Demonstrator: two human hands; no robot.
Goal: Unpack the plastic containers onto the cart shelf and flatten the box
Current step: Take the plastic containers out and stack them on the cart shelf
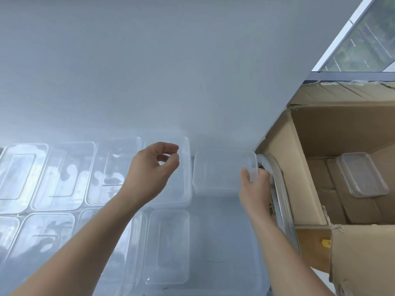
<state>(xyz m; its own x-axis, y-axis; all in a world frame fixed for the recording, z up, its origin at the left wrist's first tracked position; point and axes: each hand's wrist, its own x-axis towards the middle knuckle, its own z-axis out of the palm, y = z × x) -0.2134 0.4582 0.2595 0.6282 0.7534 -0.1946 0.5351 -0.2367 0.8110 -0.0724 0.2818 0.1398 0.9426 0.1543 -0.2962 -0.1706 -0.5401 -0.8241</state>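
A plain grey wall (149, 71) backs the cart shelf (224, 242), where clear containers sit in two rows. My right hand (253, 184) pinches the right rim of the end container (220, 171) in the back row, close against the shelf's metal rail (282, 199). My left hand (154, 169) hovers over the neighbouring container (171, 189), fingers loosely curled, holding nothing. The open box (288, 167) stands to the right with one last container (361, 176) inside. My worry is that the thin, slick plastic slips from the pinch, or its rim catches the rail and knocks the neighbour askew.
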